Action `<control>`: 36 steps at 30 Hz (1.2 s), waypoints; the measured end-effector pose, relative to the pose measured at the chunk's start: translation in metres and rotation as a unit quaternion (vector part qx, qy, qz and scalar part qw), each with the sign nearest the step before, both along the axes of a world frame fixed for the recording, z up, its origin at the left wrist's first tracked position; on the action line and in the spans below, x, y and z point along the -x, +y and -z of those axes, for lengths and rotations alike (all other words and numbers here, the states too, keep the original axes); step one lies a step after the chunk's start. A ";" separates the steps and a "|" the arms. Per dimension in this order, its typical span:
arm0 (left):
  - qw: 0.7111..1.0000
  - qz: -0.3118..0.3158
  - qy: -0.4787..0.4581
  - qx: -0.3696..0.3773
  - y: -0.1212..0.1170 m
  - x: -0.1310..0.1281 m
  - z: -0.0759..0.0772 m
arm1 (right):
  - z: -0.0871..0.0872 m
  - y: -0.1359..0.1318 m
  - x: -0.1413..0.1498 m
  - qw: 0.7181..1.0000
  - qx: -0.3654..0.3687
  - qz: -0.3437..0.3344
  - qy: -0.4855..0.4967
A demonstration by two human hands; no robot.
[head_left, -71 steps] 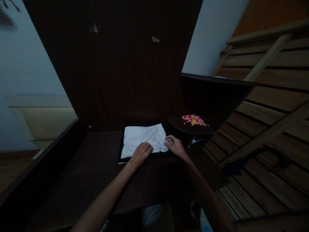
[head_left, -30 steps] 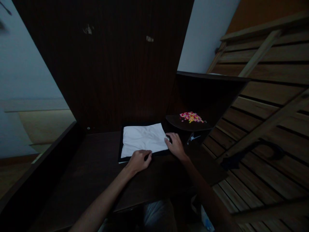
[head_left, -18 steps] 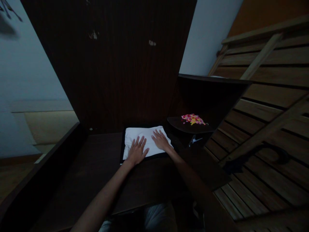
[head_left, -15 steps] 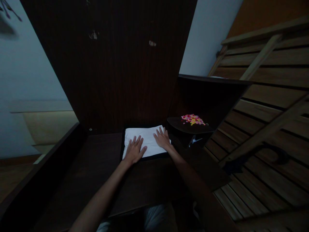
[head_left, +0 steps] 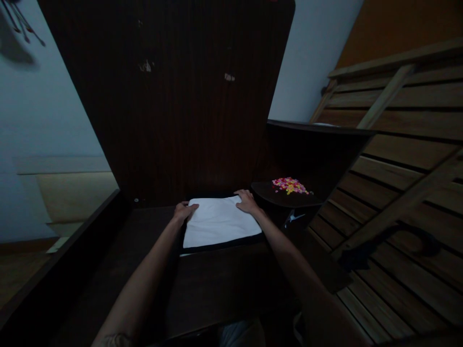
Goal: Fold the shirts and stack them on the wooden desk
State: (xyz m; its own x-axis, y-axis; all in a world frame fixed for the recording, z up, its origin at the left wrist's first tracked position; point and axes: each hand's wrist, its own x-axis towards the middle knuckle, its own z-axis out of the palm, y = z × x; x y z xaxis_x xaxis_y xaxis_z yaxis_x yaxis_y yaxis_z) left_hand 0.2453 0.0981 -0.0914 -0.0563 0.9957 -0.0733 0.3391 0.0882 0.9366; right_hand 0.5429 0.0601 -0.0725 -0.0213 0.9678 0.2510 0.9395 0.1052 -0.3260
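Note:
A white cloth [head_left: 220, 224] lies spread over a flat black thing [head_left: 231, 245] whose dark border shows along the near edge. My left hand [head_left: 183, 212] is at the far left corner, thumb on top of the cloth and fingers curled round the edge. At the far right corner, my right hand [head_left: 247, 201] has its thumb on the cloth and its other fingers bent over the far edge. A thin pale strip [head_left: 186, 254] peeks out beneath the near left corner.
Everything rests on a dark wooden desk [head_left: 217, 284] with a tall dark back panel [head_left: 188, 120]. To the right, a small rounded shelf [head_left: 267, 192] carries a heap of pink and yellow bits [head_left: 291, 185]. Wooden slats [head_left: 398, 168] stand farther right; a low side board [head_left: 72, 241] runs left.
Both hands, earlier flat on the cloth with fingers spread, have moved outward to its far corners and curled round the edges. The view has tilted up slightly.

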 end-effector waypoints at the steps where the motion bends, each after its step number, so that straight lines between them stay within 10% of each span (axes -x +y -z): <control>1: 1.000 0.019 -0.016 0.003 0.001 -0.001 -0.002 | 0.000 0.003 0.001 0.999 0.002 -0.036 -0.005; 12: 0.977 0.183 -0.052 -0.096 -0.008 0.001 -0.037 | -0.005 0.026 0.029 0.976 0.031 -0.213 0.023; 19: 0.896 0.381 0.055 -0.219 -0.029 0.015 -0.049 | -0.017 0.023 0.020 0.971 0.067 -0.205 -0.107; 36: 0.923 0.324 0.155 -0.141 -0.013 0.012 -0.045 | -0.029 0.011 -0.007 0.970 0.155 -0.184 -0.034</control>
